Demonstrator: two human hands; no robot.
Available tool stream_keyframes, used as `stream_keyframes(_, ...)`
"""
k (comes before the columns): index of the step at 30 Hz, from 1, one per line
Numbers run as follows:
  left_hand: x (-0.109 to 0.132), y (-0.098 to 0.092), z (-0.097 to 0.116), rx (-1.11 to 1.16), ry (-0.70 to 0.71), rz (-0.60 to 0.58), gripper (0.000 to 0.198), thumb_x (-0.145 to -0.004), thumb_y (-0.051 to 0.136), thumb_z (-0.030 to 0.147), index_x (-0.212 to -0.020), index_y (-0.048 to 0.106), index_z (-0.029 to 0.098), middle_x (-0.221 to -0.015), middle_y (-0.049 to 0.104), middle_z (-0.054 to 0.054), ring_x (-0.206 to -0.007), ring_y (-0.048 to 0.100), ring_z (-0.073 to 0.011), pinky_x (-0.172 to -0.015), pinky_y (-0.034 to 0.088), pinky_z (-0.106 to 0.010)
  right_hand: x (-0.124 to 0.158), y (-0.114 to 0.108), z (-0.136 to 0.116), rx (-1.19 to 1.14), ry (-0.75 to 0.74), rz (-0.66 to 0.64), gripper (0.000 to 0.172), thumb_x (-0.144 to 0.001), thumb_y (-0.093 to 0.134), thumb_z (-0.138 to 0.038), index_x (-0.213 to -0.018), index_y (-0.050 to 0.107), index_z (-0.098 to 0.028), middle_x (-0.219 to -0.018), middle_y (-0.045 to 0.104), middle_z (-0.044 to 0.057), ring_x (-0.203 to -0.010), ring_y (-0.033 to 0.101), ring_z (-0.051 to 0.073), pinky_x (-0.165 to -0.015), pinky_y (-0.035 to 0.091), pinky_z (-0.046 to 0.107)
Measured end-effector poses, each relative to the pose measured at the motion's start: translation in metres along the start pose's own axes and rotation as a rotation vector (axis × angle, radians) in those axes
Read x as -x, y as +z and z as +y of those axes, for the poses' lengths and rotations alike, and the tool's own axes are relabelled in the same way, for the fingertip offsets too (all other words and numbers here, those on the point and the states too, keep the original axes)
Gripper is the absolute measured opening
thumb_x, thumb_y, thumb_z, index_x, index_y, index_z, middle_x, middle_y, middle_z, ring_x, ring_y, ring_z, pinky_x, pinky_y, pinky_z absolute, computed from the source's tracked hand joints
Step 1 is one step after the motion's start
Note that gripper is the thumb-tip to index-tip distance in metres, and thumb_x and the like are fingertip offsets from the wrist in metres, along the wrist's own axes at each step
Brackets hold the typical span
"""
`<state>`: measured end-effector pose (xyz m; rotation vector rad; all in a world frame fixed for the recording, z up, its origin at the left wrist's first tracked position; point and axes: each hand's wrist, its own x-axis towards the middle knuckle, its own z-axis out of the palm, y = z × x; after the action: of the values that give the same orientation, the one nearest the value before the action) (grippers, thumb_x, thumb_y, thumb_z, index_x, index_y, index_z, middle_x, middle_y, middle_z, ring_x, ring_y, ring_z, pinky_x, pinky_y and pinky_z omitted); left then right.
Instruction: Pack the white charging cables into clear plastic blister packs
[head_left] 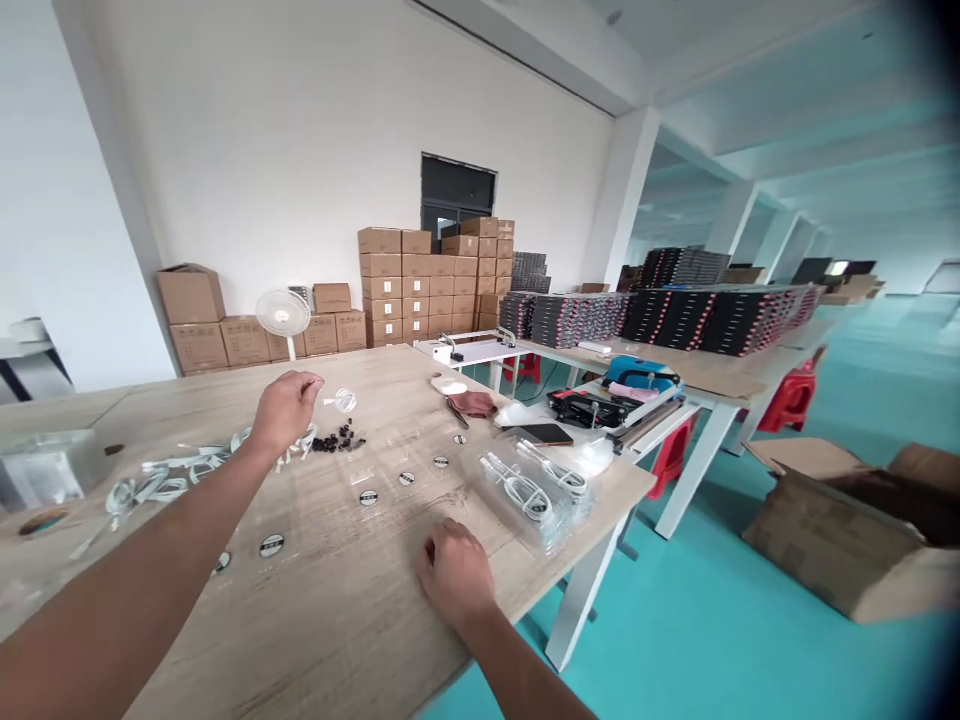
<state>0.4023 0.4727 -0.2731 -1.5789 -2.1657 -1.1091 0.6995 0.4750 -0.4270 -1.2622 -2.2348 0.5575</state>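
My left hand [287, 408] is raised over the far part of the table, its fingers pinched together; what they hold, if anything, is hidden. Just right of its fingertips is a small white cable coil [345, 400]. Small black pieces [341, 438] lie in a heap below it. A tangle of white cables [176, 472] spreads behind and left of my forearm. My right hand [455, 567] is low over the near right of the table, fingers curled under and their tips out of sight. Clear bags with round black-and-white labels [367, 497] lie between the hands.
Bagged white cables [525, 490] are stacked at the table's right edge, near a dark phone [546, 434]. A brownish cloth [472, 403] lies farther back. A white fan [283, 314] stands beyond the table. An open carton [847, 530] sits on the floor at right.
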Motion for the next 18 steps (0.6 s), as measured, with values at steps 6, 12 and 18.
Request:
stream_keyframes(6, 0.092, -0.058, 0.084, 0.198, 0.007, -0.233, 0.029, -0.089, 0.045, 0.033, -0.084, 0.071, 0.021, -0.065, 0.064, 0.001, -0.063, 0.06, -0.0188, -0.06, 0.045, -0.029, 0.012, -0.026, -0.006, -0.428, 0.036, -0.043, 0.028, -0.091, 0.044, -0.035, -0.099, 0.066, -0.018, -0.1, 0.07, 0.012, -0.098, 0.063, 0.026, -0.09, 0.046, 0.04)
stream_keyframes(12, 0.222, -0.04, 0.134, 0.648, -0.058, -0.676, 0.029, -0.092, 0.05, 0.041, -0.078, 0.065, 0.021, -0.065, 0.057, 0.003, -0.062, 0.056, -0.0157, -0.059, 0.043, -0.027, 0.111, -0.058, -0.024, -0.927, -0.122, -0.466, 0.068, -0.073, 0.066, -0.074, -0.114, 0.064, -0.02, -0.088, 0.072, 0.005, -0.076, 0.07, 0.021, -0.066, 0.052, 0.031)
stream_keyframes(18, 0.348, 0.025, 0.148, 1.079, -0.469, -0.484, 0.051, -0.074, 0.072, 0.066, -0.1, 0.064, 0.023, -0.08, 0.065, -0.001, -0.069, 0.061, -0.0183, -0.061, 0.047, -0.027, 0.206, -0.033, -0.005, -1.158, 0.22, -0.068, 0.065, -0.078, 0.056, -0.081, -0.072, 0.064, -0.017, -0.054, 0.056, -0.002, -0.048, 0.049, 0.011, -0.054, 0.04, 0.026)
